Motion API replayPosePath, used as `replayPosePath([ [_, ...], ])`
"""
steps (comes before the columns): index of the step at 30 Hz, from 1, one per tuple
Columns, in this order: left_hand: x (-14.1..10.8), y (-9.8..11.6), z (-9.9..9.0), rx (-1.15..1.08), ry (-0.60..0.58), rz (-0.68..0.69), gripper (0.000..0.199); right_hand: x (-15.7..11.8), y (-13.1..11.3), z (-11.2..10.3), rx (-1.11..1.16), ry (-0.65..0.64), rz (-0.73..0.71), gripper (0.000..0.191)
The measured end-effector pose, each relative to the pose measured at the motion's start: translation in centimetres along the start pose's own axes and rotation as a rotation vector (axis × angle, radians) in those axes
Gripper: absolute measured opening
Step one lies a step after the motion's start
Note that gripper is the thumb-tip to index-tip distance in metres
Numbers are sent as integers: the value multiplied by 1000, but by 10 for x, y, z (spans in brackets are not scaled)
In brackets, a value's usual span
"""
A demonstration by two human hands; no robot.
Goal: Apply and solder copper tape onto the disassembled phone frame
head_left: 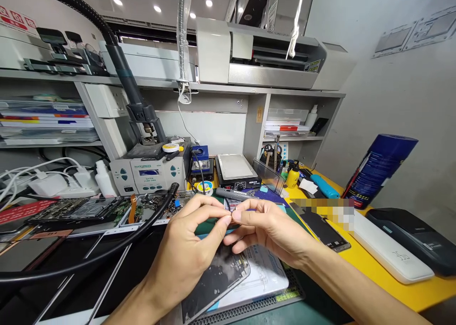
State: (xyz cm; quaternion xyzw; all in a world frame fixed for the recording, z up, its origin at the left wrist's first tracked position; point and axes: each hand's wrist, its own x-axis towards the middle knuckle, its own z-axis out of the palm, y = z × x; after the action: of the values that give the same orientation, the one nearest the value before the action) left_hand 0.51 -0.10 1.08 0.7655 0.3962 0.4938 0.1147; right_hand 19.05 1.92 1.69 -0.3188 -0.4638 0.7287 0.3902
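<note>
My left hand (199,234) and my right hand (261,225) meet fingertip to fingertip over the bench. Each is closed in a pinch, thumb against forefinger. Whatever lies between the fingertips is too small and too covered to name. Below them a dark, worn screen panel (217,280) lies tilted across a white printed sheet or box (270,275). Both rest on a dark perforated mat (294,291). Just beyond the fingers is a grey pen-like tool (237,193), partly hidden.
A hot-air station (153,175) stands back left, its black hose (138,234) arching across large dark screens. Behind my hands is a small heating plate (235,167). On the right lie an opened phone (320,227), a white power bank (388,249) and a leaning blue can (379,168).
</note>
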Motion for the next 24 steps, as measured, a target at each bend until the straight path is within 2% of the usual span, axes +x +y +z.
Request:
replayPosePath([
  [9,-6,-2,3,184,77,281,15,-3,-1,3,32,-22,17,19],
  [14,-7,-8,3,312,70,453,19,0,-1,0,47,-13,7,16],
  [24,-5,-14,0,451,47,603,27,2,-2,-2,107,-49,77,19],
])
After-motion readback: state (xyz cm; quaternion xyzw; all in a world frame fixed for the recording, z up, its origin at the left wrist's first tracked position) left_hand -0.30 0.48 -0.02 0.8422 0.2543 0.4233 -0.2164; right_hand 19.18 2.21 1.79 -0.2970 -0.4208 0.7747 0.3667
